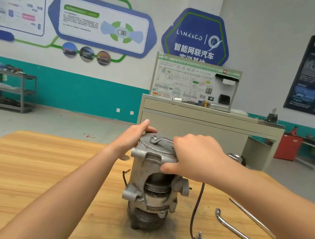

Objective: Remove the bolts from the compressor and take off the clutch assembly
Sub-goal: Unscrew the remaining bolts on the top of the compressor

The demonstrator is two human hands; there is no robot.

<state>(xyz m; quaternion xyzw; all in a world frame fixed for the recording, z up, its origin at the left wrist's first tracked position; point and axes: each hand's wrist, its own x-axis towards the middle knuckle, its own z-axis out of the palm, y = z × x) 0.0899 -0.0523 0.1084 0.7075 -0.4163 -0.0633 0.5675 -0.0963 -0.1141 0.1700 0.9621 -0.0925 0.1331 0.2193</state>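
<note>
Compressor (154,175): upright mid-bench (37,167), clutch assembly (144,217) at 6 o'clock, down on the wood.
Left hand (133,136): at 10 o'clock of compressor top, fingers (148,129) curled over far rim, gripping.
Right hand (195,153): at 2 o'clock of top, fingers curled over it, thumb (166,169) pressed on housing side, gripping.
Wrench (238,233): flat at 4 o'clock, apart from compressor.

A blue hexagonal wall sign (195,36) carries "LYNK&CO" in white letters beside a round emblem, with the larger white line "智能网联汽车" below. A further line under that is cut off by the top edge of the wiring-diagram board (193,80) and cannot be read whole. The board's own print is too small to read. The text on the white wall panel (103,24) and on the dark poster (312,78) is blurred.
</note>
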